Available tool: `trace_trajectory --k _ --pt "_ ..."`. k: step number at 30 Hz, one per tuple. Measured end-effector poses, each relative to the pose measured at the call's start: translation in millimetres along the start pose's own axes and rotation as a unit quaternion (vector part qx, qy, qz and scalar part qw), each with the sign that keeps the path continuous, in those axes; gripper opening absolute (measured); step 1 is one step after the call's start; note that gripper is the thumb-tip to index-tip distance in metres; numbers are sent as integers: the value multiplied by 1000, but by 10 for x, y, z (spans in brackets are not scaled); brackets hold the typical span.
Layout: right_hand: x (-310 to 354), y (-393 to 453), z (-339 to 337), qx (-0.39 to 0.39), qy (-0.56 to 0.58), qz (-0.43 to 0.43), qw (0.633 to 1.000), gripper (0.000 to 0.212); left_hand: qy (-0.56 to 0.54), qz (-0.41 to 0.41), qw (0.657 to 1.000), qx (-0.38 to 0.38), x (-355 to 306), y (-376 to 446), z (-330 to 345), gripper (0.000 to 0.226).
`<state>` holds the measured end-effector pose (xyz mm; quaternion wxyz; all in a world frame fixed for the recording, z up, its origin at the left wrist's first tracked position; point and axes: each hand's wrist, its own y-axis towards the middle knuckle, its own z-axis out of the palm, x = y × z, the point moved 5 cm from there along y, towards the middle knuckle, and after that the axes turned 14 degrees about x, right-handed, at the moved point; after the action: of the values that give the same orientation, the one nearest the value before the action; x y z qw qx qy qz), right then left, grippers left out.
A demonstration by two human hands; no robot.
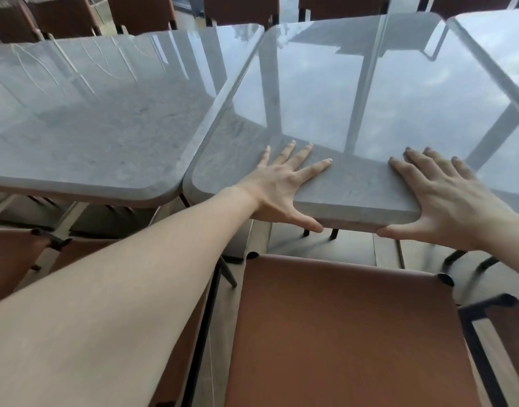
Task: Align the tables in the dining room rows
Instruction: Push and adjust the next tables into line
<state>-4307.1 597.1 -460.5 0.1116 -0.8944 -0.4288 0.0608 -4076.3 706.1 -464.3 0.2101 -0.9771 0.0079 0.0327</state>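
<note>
A grey stone-topped table (334,92) stands in the middle, skewed so its left edge angles against the neighbouring grey table (99,118) on the left. My left hand (277,183) lies flat on the middle table's near edge, fingers spread on top and thumb under the rim. My right hand (446,198) grips the same edge further right, fingers on top, thumb beneath. A third grey table (499,39) sits at the far right, close to the middle one.
A brown leather chair (340,333) stands directly below my hands, tucked toward the table. More brown chairs (240,7) line the far side, and others sit at the lower left (14,259) and lower right (511,324). Black chair legs show on the floor under the tables.
</note>
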Motion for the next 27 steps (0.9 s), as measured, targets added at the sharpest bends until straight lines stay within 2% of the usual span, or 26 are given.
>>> trace_trajectory --k 2,7,10,11,13,15,17,20,23,27 --pt "-3 -20 -9 3 1 0 1000 142 -15 -2 1000 -12 -6 -21 -5 115" --pt "24 -27 -74 40 49 -10 998 135 -97 -31 993 -55 -14 -85 -43 80" --pt "26 99 -469 28 242 13 970 100 -154 -50 979 -126 11 -135 -51 74" --pt "145 199 -578 26 262 -12 965 88 -177 -68 968 -165 46 -173 -63 73" --pt "561 389 -639 32 192 -69 978 62 -175 -117 946 -246 100 -240 -83 67" --pt "978 634 -565 -3 177 -90 980 50 -156 -178 924 -300 157 -257 -59 62" --pt "1333 876 -533 -41 209 -99 972 48 -210 -248 878 -351 258 -294 -23 59" --pt "1642 1133 -466 -43 224 -98 969 57 -337 -321 777 -424 425 -376 9 61" --pt "1747 1173 -378 -42 185 -84 978 71 -386 -292 743 -463 467 -406 9 57" --pt "1698 1168 -405 -40 194 -76 977 66 -444 -271 654 -549 642 -700 134 52"
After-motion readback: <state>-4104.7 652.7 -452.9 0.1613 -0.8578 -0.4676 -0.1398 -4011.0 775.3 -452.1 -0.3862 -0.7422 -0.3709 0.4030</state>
